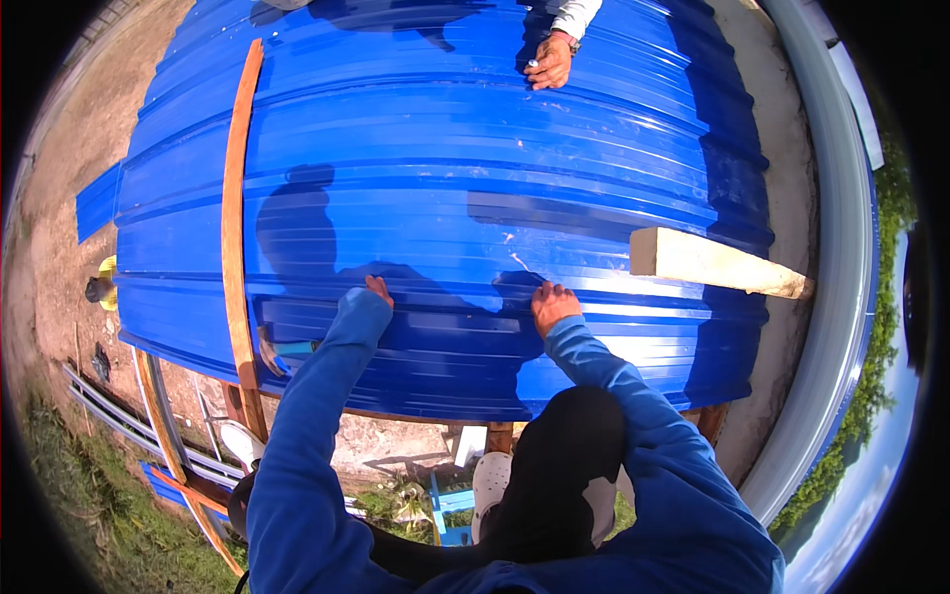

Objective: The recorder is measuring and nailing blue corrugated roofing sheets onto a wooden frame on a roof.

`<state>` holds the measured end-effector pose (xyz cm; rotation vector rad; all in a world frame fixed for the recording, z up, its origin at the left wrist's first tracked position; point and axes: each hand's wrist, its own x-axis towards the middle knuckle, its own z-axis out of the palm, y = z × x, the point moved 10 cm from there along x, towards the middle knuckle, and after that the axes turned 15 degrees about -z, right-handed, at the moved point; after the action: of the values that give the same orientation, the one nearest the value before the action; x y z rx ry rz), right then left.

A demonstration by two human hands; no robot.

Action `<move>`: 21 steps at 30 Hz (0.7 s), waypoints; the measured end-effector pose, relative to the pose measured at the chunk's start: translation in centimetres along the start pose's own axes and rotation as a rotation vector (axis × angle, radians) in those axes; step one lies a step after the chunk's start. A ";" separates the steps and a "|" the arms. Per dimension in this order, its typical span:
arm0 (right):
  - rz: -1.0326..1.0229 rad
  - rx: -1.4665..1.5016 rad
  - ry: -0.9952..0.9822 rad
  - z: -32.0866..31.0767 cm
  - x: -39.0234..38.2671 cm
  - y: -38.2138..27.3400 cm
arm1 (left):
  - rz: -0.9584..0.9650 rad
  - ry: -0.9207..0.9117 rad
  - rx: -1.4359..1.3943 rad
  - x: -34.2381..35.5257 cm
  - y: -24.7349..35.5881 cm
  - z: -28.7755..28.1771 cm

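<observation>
Running left to right, blue ribbed sheeting [435, 243] underlies left hand [378, 288] and right hand [556, 306], each grip's closure unclear.

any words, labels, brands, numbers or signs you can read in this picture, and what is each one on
None: no word, label, brand, number or sign can be read here.
Blue ribbed metal sheets: pale specks and scuffs, no lettering that I can make out.
Pale squared wooden beam: no lettering that I can make out.
Dark band on the co-worker's wrist: too small to tell any marking.
</observation>
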<state>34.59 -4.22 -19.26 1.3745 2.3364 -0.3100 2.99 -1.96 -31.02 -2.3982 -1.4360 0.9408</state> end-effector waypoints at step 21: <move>0.004 -0.003 -0.007 -0.6 -0.2 0.1 | -0.025 -0.065 -0.085 0.3 -0.2 -0.6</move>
<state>34.65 -4.12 -18.64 1.3743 2.3274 -0.3097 3.28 -1.51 -30.55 -2.4241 -1.5551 0.9802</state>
